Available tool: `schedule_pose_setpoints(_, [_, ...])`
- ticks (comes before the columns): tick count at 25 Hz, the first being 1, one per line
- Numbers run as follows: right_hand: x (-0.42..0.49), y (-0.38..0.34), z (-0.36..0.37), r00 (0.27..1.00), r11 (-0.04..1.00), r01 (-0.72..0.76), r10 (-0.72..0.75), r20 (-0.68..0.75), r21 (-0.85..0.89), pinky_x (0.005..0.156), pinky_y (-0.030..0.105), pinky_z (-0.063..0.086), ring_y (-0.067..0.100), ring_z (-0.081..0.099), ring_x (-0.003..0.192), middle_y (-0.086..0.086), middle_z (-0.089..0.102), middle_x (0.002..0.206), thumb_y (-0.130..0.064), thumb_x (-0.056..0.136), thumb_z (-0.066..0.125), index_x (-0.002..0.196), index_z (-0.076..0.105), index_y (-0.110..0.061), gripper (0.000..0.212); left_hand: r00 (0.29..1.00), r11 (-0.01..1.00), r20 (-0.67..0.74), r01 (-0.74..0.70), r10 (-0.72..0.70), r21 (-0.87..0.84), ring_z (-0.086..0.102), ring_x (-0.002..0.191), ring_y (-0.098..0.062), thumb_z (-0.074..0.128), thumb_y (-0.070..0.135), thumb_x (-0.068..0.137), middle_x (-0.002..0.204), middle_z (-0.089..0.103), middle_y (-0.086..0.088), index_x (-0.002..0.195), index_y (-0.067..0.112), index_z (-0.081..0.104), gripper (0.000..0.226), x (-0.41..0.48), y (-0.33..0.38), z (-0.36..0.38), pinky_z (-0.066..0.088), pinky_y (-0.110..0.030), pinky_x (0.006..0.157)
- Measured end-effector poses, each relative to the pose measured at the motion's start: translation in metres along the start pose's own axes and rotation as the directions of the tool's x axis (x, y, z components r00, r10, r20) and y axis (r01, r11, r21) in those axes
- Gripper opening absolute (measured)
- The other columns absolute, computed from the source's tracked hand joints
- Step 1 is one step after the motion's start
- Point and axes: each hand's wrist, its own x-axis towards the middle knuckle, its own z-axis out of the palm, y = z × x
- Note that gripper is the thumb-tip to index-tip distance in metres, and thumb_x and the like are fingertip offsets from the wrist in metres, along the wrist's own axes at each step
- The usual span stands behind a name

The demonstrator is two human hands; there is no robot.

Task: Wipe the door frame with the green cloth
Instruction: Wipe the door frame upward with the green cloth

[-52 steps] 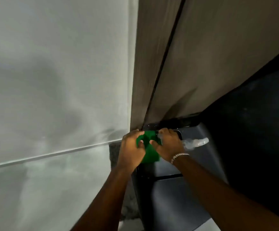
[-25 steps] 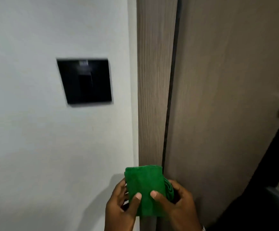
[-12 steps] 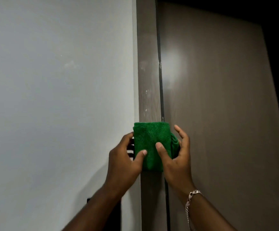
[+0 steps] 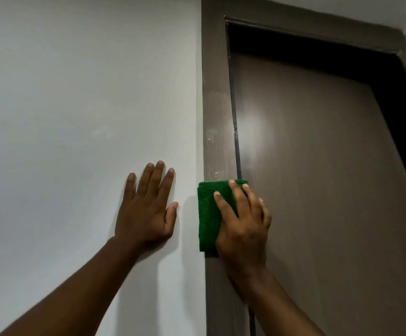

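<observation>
From the head view, looking up along the wall, my right hand (image 4: 243, 226) lies flat with the fingers spread, pressing the folded green cloth (image 4: 209, 214) against the upright of the brown door frame (image 4: 216, 105). The cloth sits under my palm and fingers, and its left part and top edge show past my hand; its right top corner reaches over the dark gap between frame and door (image 4: 318, 178). I am not pinching it: the hand is laid open on it and holds it to the wood by pressure. Above my right hand the frame runs up to its top corner, and a few pale flecks show on the wood just above the cloth's upper edge. To the right of that hand is the closed brown door, with a soft glare on its face higher up. Below my hand the frame goes on down out of the picture, partly behind my right forearm. My left hand (image 4: 148, 212) is to the left of the cloth, near it but apart, open and flat with the fingers spread and pointing up, its palm against the white wall (image 4: 76, 93). Its thumb points toward the frame without reaching it, and a strip of bare wall lies between thumb and cloth. Both forearms rise from the bottom edge.
</observation>
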Motion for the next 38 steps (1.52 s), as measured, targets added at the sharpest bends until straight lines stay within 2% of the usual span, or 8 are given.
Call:
schedule_pose_setpoints(6, [0.015,-0.001,0.007,0.972,0.99,0.014,0.02,0.233,-0.142,0.122,0.053,-0.003,0.026,0.011,0.152,0.011,0.022,0.162,-0.06,0.095,0.022,0.153,0.022,-0.011,0.076,1.0,0.999,-0.006,0.003,-0.003,0.035,-0.002,0.15,-0.023,0.021,0.053,0.089,0.163,0.001,-0.007,0.15,0.017,0.0,0.074,0.028,-0.009,0.001,0.005,-0.055,0.121])
schedule_pose_setpoints(14, [0.027,-0.003,0.009,0.965,0.997,-0.025,0.042,0.259,-0.07,0.124,0.044,0.007,0.028,0.01,0.151,0.015,0.019,0.162,-0.062,0.095,0.027,0.153,0.019,-0.006,0.081,1.0,1.0,0.021,0.007,-0.008,0.03,-0.009,0.149,-0.022,0.014,0.056,0.088,0.162,-0.007,-0.009,0.149,0.014,-0.007,0.078,0.034,-0.01,0.0,0.002,-0.052,0.122])
schedule_pose_setpoints(19, [0.01,0.009,0.004,0.937,0.983,0.171,-0.142,0.319,-0.064,0.123,0.048,0.014,0.024,0.008,0.152,0.009,0.017,0.163,-0.06,0.096,0.027,0.154,0.018,-0.011,0.076,1.0,1.0,0.027,-0.005,0.005,0.016,-0.01,0.149,-0.022,0.015,0.056,0.088,0.162,-0.007,-0.009,0.149,0.012,-0.008,0.078,0.034,-0.012,-0.001,0.001,-0.053,0.122])
schedule_pose_setpoints(23, [0.05,0.001,0.017,0.966,0.999,-0.025,0.034,0.257,-0.037,0.123,0.049,0.016,0.029,0.013,0.151,0.015,0.021,0.162,-0.063,0.094,0.026,0.153,0.019,-0.007,0.082,0.999,0.999,0.032,-0.037,0.036,0.035,-0.014,0.148,-0.023,0.015,0.057,0.089,0.162,-0.011,-0.009,0.148,0.012,-0.011,0.079,0.044,-0.015,0.001,0.001,-0.052,0.122])
schedule_pose_setpoints(27, [0.033,0.018,0.016,0.933,0.971,0.232,-0.206,0.296,-0.056,0.123,0.046,0.016,0.025,0.012,0.151,0.012,0.02,0.162,-0.066,0.094,0.027,0.153,0.019,-0.008,0.082,0.997,0.996,0.029,-0.072,0.07,0.057,-0.012,0.149,-0.023,0.012,0.059,0.088,0.162,-0.009,-0.01,0.149,0.012,-0.009,0.081,0.054,-0.018,-0.001,0.001,-0.051,0.122])
schedule_pose_setpoints(31, [0.08,0.004,0.024,0.964,0.997,-0.068,0.054,0.26,0.045,0.123,0.044,0.012,0.027,0.014,0.151,0.011,0.02,0.162,-0.066,0.091,0.034,0.153,0.019,-0.01,0.084,0.996,0.995,0.017,-0.083,0.082,0.046,-0.011,0.149,-0.023,0.011,0.059,0.087,0.162,-0.009,-0.009,0.149,0.012,-0.01,0.08,0.071,-0.021,-0.003,0.0,-0.051,0.122])
schedule_pose_setpoints(35, [0.056,0.022,0.018,0.907,0.959,0.284,-0.262,0.33,-0.02,0.123,0.046,0.016,0.022,0.009,0.152,0.008,0.016,0.164,-0.071,0.091,0.027,0.154,0.016,-0.013,0.086,0.995,0.994,0.02,-0.096,0.095,0.053,-0.01,0.149,-0.023,0.011,0.059,0.087,0.162,-0.009,-0.009,0.149,0.012,-0.01,0.081,0.079,-0.024,-0.005,0.0,-0.05,0.122])
schedule_pose_setpoints(38, [0.088,0.023,0.02,0.949,0.995,0.099,-0.098,0.298,0.011,0.123,0.045,0.017,0.023,0.014,0.151,0.008,0.019,0.163,-0.072,0.088,0.033,0.153,0.019,-0.013,0.089,0.996,0.996,-0.002,-0.086,0.086,0.039,-0.011,0.149,-0.022,0.011,0.059,0.088,0.162,-0.01,-0.008,0.149,0.013,-0.011,0.079,0.079,-0.022,-0.004,0.0,-0.05,0.122])
